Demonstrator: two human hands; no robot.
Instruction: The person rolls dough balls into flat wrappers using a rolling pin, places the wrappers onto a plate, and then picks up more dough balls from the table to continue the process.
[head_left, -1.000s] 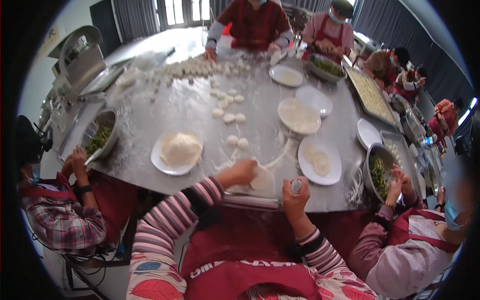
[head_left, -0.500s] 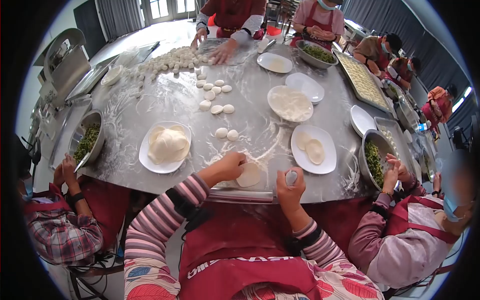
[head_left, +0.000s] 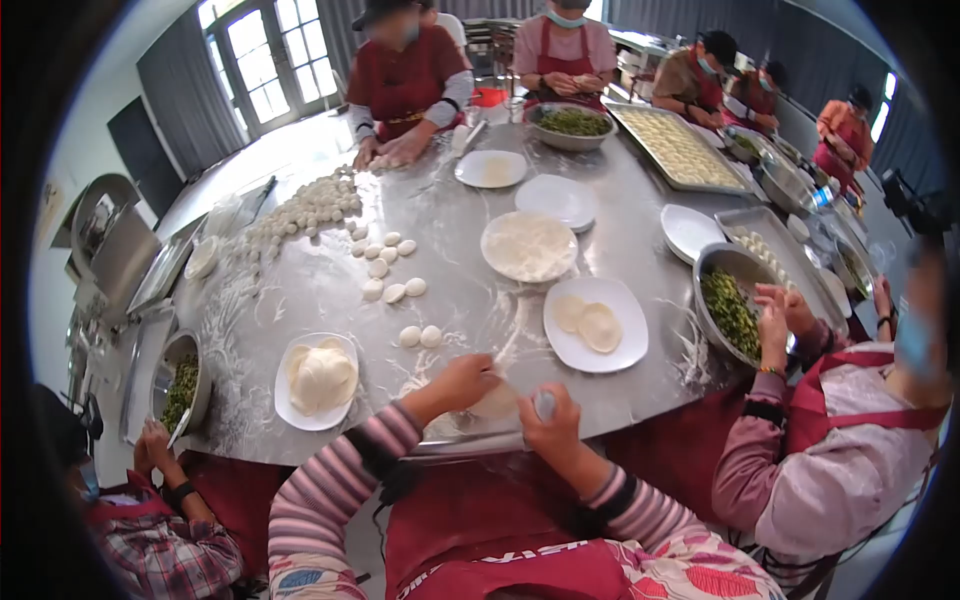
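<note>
My left hand (head_left: 462, 383) pinches the far left edge of a flat round dough wrapper (head_left: 494, 403) near the front edge of the steel table. My right hand (head_left: 552, 420) is closed around a rolling pin (head_left: 544, 404), whose pale rounded end pokes out above the fist, right beside the wrapper. Two small dough pieces (head_left: 420, 336) lie just beyond my left hand. Flat wrappers (head_left: 601, 327) overlap on a square white plate (head_left: 622, 361) to the right. On the left, a pile of wrappers (head_left: 322, 376) fills another white plate (head_left: 291, 415).
Many dough pieces (head_left: 300, 212) spread across the floured table (head_left: 440, 235). A floury plate (head_left: 528, 247) sits mid-table. Bowls of green filling stand left (head_left: 200, 385) and right (head_left: 703, 290), with seated people beside them. Across the table, a person (head_left: 408, 100) handles dough. A tray (head_left: 735, 185) holds rows of dumplings.
The head view has tilted up and shifted, showing more of the room. My right hand has come closer to the wrapper with the rolling pin. My left hand keeps its pinch.
</note>
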